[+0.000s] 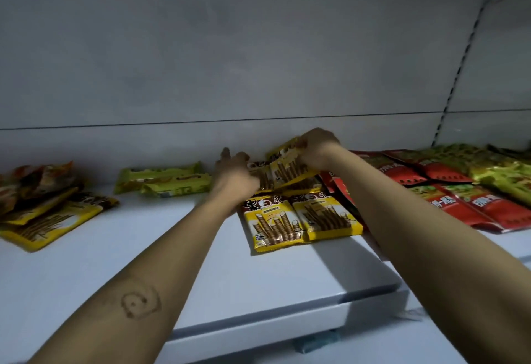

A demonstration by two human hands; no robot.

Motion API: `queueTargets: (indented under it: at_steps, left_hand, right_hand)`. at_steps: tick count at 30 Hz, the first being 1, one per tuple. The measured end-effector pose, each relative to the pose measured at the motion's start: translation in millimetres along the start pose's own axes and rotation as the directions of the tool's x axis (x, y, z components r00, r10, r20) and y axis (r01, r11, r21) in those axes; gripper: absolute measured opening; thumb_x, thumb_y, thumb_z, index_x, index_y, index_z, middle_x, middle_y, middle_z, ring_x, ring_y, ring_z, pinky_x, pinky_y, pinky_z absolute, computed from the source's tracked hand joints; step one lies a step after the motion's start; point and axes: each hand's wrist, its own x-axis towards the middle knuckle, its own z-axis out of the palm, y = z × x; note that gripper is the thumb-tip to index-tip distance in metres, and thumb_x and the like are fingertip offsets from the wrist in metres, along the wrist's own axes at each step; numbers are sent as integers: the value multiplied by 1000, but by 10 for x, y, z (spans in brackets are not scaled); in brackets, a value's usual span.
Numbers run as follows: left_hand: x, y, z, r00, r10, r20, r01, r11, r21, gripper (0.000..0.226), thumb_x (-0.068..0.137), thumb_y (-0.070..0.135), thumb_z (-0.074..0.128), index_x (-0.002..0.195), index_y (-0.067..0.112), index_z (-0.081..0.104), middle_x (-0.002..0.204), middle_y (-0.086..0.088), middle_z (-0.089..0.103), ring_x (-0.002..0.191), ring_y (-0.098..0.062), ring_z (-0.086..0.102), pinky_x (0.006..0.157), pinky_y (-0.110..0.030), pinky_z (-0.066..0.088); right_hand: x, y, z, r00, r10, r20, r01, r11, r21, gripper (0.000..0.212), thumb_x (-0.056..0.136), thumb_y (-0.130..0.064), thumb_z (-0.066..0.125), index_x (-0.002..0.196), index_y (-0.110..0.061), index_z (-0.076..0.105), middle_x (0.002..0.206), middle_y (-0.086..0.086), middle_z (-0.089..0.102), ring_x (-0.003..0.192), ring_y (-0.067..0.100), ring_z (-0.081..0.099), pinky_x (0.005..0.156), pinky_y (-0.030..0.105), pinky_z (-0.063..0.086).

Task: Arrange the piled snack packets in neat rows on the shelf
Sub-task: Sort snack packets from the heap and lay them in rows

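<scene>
Head view. Shelf (201, 248): pale, flat, dimly lit, closed behind by a grey back panel (230, 62).

Row in progress, centre: four yellow wafer-roll packets, counted.
- Two front packets (271, 223) lie flat side by side, edges touching, faces up. I judge this the start of a neat grid.
- Two more sit behind them.
- Your right hand (316, 148) pinches the tilted yellow packet (290, 171) by its top edge, fingers curled and pressed together. Its upper end is lifted off the shelf, apparently so you can square it behind the front pair.
- Your left hand (234, 171) rests against the second back packet (258, 175), thumb raised apart. Its fingers are hidden, so grip or press cannot be told.

Remaining stock:
- Pile (43, 205) at far left, loosely heaped: at least three packets, exact count unclear.
- Two lime packets (166, 181) near the panel.
- Red packets (474, 205) overlapping at right: several.
- Green packets (502, 174) beyond them: uncounted.
</scene>
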Motion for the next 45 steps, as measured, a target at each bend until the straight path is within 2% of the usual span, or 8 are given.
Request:
queueTargets:
  at_steps: [2, 6, 10, 22, 27, 35, 40, 45]
  left_hand:
    - [-51, -9, -24, 987, 143, -66, -121, 956, 267, 46, 93, 36, 60, 137, 23, 55, 158, -10, 33, 141, -30, 36, 113, -41, 28]
    - [-101, -25, -27, 969, 246, 8, -213, 823, 527, 35, 95, 53, 48, 111, 30, 68, 108, 0, 66, 111, -23, 54, 104, -48, 28]
    - [-124, -111, 24, 963, 225, 148, -261, 914, 309, 35, 96, 51, 53, 115, 25, 67, 102, 0, 70, 91, -17, 62, 89, -41, 52]
    - [-191, -233, -101, 939, 251, 237, -311, 914, 262, 43, 99, 47, 51, 136, 26, 57, 132, 0, 62, 124, -22, 54, 108, -47, 40]
    - [-296, -416, -532, 949, 297, 105, -315, 892, 323, 46, 97, 48, 53, 137, 24, 55, 141, 2, 57, 131, -21, 48, 115, -40, 30]
    - [-733, -1284, -1385, 989, 139, -58, -104, 909, 404, 44, 94, 43, 58, 133, 22, 59, 133, -5, 62, 118, -31, 58, 96, -39, 49]
    - [-1034, -1689, -1724, 977, 90, -194, 26, 852, 523, 30, 96, 40, 53, 117, 21, 63, 115, -6, 67, 108, -31, 60, 91, -38, 43]
    - [-1271, -2226, -1835, 916, 44, -398, 132, 905, 405, 19, 95, 26, 54, 106, 15, 66, 102, -6, 68, 96, -31, 62, 80, -40, 46]
  right_hand:
    - [-3, 0, 77, 995, -75, 62, 85, 981, -174, 44, 92, -17, 61, 136, -22, 57, 139, 7, 55, 117, 27, 56, 91, 33, 48]
    - [-92, -2, 162, 955, -230, 187, 286, 880, -378, 35, 95, -41, 56, 126, -27, 65, 126, 2, 63, 109, 25, 59, 94, 38, 51]
    - [-102, 71, 247, 923, -226, 310, 328, 884, -334, 32, 99, -27, 54, 129, -20, 60, 122, 6, 65, 96, 21, 63, 85, 35, 53]
    - [-26, 109, 173, 908, -218, 357, 342, 879, -333, 51, 95, -16, 56, 144, -22, 47, 140, 6, 52, 115, 25, 52, 82, 29, 43]
    - [-133, -273, 1, 937, -254, 240, 318, 903, -288, 57, 93, -17, 56, 148, -26, 41, 152, 4, 40, 132, 26, 43, 99, 32, 41]
    - [-450, -1702, 522, 811, -519, 271, 567, 812, -138, 47, 89, -32, 60, 136, -30, 56, 136, 4, 57, 120, 26, 53, 90, 27, 42]
    - [-621, -2441, 1005, 720, -620, 311, 676, 729, -111, 27, 87, -24, 58, 112, -22, 71, 113, 7, 69, 104, 28, 63, 79, 30, 48]
    - [-766, -2856, 1387, 705, -630, 324, 683, 727, -71, 23, 86, -20, 57, 105, -13, 68, 107, 11, 69, 100, 29, 63, 69, 29, 40]
